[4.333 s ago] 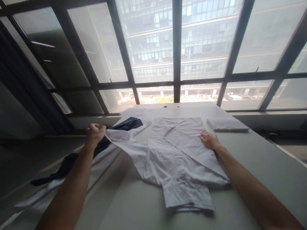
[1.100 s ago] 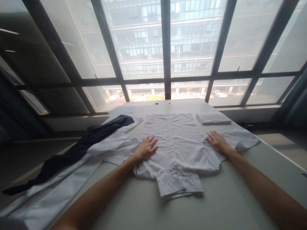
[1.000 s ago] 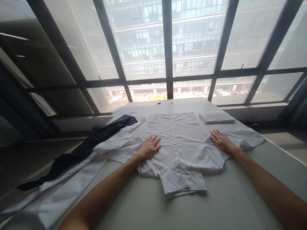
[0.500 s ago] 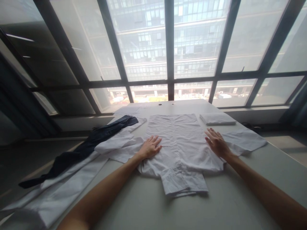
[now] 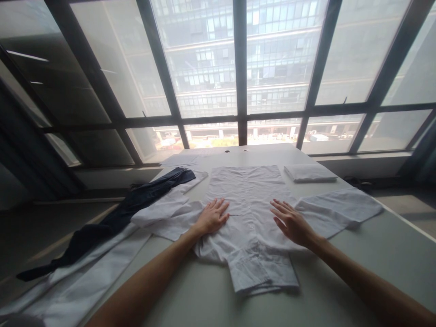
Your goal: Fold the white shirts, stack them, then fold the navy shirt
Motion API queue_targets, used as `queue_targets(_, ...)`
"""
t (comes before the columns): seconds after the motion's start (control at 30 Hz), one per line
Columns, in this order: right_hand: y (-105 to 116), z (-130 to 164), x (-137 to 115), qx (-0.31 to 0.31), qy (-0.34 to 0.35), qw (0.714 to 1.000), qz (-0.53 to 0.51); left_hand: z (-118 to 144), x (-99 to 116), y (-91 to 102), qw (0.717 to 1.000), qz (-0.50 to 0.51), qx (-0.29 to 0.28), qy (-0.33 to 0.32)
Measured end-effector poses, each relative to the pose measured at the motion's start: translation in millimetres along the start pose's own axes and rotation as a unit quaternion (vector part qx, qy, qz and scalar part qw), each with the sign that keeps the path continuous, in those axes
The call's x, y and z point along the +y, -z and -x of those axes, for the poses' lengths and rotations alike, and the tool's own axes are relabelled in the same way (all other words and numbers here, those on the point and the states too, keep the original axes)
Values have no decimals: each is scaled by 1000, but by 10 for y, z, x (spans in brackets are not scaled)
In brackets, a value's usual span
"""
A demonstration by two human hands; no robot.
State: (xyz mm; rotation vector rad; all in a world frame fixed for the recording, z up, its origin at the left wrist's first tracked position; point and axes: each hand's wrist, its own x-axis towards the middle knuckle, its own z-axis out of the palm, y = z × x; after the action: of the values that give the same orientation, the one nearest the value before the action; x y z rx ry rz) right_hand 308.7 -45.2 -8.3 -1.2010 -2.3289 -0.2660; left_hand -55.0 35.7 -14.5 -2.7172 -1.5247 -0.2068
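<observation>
A white button-up shirt (image 5: 247, 190) lies spread and somewhat wrinkled on the white table (image 5: 190, 295), its collar end toward me and its sleeves out to both sides. My left hand (image 5: 213, 215) rests flat on the shirt's left part, fingers stretched out. On the right part, my right hand (image 5: 289, 220) is open too, its fingers extended toward the shirt's middle; whether it presses the cloth or hovers just over it I cannot tell. Neither hand grips anything.
Along the table's left side lie a dark garment (image 5: 122, 211) and more white clothing (image 5: 98, 268). A folded white garment (image 5: 309, 172) sits at the far right. Large windows (image 5: 204, 63) rise behind the table, with a curtain (image 5: 27, 145) at the left.
My right hand has moved left, from the shirt's right edge onto or over its body. The right sleeve now shows more fully. My left hand has stayed in place on the shirt.
</observation>
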Motion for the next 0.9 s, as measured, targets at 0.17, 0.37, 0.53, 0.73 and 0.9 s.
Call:
queue_targets(0.17, -92, 12, -110, -41, -37, 997, -46, 8, -3, 7, 1000, 4, 5, 3)
queue_targets(0.37, -135, 59, -90, -113, -104, 986, -59, 9, -10, 12, 1000, 11, 3, 10)
queue_targets(0.53, -198, 72, -83, -151, -127, 978, -70, 15, -26, 2, 1000, 10, 10, 4)
queue_targets(0.73, -260, 88, -13, -174, -132, 972, -89, 33, -52, -34, 999, 13, 33, -7)
queue_targets(0.9, -287, 125, 35, -182, -129, 970, -97, 38, -51, -29, 999, 16, 35, -5)
